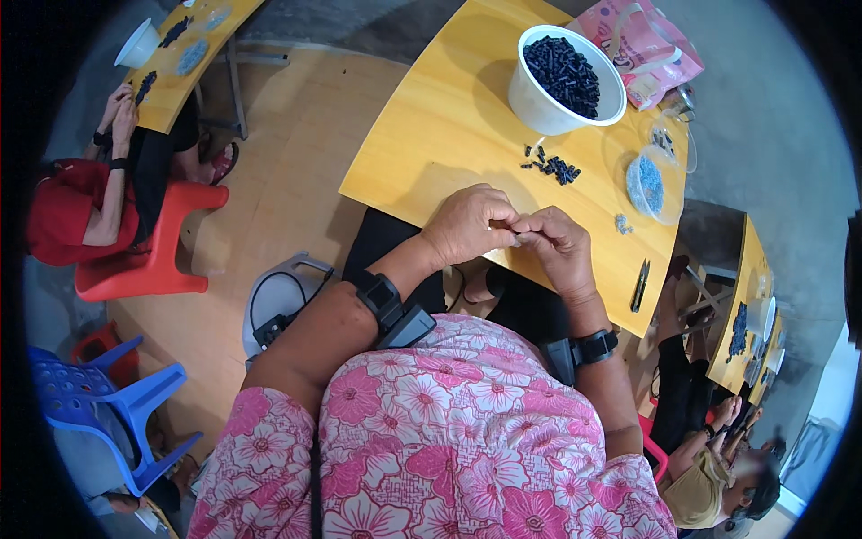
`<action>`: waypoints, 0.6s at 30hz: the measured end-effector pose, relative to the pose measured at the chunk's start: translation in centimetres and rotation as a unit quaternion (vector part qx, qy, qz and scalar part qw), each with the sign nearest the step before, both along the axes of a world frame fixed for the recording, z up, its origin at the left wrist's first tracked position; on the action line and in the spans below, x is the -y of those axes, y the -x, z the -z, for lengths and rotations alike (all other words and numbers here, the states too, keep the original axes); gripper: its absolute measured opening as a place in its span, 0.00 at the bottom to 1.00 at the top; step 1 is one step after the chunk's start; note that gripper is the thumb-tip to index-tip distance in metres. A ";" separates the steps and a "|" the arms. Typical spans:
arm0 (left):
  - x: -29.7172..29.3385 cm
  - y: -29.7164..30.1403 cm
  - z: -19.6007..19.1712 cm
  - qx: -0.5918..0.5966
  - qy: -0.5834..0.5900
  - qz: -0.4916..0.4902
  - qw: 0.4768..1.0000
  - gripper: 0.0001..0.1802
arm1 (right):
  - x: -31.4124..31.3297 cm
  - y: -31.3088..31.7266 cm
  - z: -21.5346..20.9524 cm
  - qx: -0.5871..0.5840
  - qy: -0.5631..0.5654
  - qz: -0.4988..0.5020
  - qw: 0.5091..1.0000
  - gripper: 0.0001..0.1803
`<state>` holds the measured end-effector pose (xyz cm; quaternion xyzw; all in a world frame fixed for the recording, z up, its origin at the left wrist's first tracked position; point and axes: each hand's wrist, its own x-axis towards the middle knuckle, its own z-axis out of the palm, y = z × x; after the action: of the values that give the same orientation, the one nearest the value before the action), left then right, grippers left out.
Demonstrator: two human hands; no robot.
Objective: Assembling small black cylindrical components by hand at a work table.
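Grey concrete floor and pale wooden boards are seen around a yellow table (431, 135), at whose near edge both hands are brought together. The left hand (467, 225) and the right hand (558, 247) are met fingertip to fingertip, and a very small pale piece (519, 235) is pinched between them; the fingers of both hands are curled narrow around it, and its exact kind cannot be told. The piece is held just above the table's near edge.

Beyond the hands, a small heap of black parts (552, 166) is scattered on the table, and behind it a white bowl (561, 81) filled with the same black parts is stood. To the right, a clear tub of blue bits (648, 184) is placed, with a few grey bits (621, 223) lying near it. Black clippers (640, 286) are laid close to the table's right edge, and a pink bag (642, 45) is set at the far corner.

Black bands are worn on both wrists, and a pink flowered top is worn by the person. At the upper left, another person in red is seated on a red chair (162, 242) at a second table. A blue chair (108, 404) is stood at the lower left.
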<state>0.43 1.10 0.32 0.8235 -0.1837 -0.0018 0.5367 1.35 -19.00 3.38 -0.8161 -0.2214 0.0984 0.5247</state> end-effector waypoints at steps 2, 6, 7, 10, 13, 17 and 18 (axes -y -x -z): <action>0.1 0.0 0.2 0.008 0.012 -0.010 1.000 0.06 | 0.2 -0.7 0.1 -0.056 -0.038 -0.011 0.998 0.07; 0.3 0.2 0.5 0.040 0.007 -0.021 0.999 0.06 | -0.5 -3.5 0.3 0.027 0.035 0.081 0.996 0.07; 0.3 0.2 0.5 0.039 0.009 -0.021 0.999 0.06 | -0.8 -4.3 0.2 0.100 0.091 0.090 0.987 0.08; 0.3 0.2 0.3 0.036 0.013 -0.018 0.999 0.07 | -1.6 -5.5 0.6 0.195 0.177 0.102 0.959 0.07; 0.1 0.4 -0.1 0.031 0.019 -0.018 0.999 0.06 | -2.6 -5.5 1.2 0.275 0.250 0.091 0.924 0.07; 0.1 0.5 0.0 0.043 0.014 -0.025 0.999 0.06 | -3.3 -5.3 1.3 0.282 0.310 0.100 0.902 0.06; 0.1 0.5 -0.1 0.049 0.013 -0.027 0.998 0.06 | -3.3 -5.3 1.5 0.292 0.312 0.103 0.898 0.06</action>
<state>-0.07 1.00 0.42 0.8204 -0.1872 0.0551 0.5374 6.68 -15.67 1.93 -0.9482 -0.2372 -0.1355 0.1622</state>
